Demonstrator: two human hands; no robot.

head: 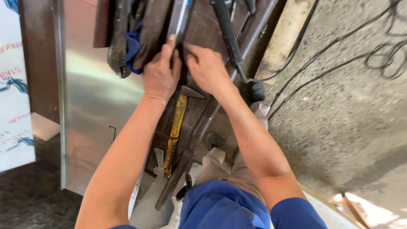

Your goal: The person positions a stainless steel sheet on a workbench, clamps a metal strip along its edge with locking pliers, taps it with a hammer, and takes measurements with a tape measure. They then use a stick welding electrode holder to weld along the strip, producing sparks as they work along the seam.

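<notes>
Both hands sit at upper centre of the frame, close together on a narrow flat grey metal strip [179, 19] that lies on a dark rusty steel tabletop [199, 34]. Left hand [161, 74] presses palm down, fingers stretched up along the strip's lower end. Right hand [207, 68] is just beside it, fingers curled at the strip's edge; whether it pinches the strip or only steadies it, cannot tell. A yellow-handled hammer [176, 127] lies below the hands, head almost under the left wrist. A black cabled power tool [229, 38] runs along right of the right hand. A shiny stainless sheet [93, 101] fills the left of the frame.

Risks, as judged: strip edge may cut bare fingers if it slides; the wrist could knock the hammer; the cable could snag the right forearm.
</notes>
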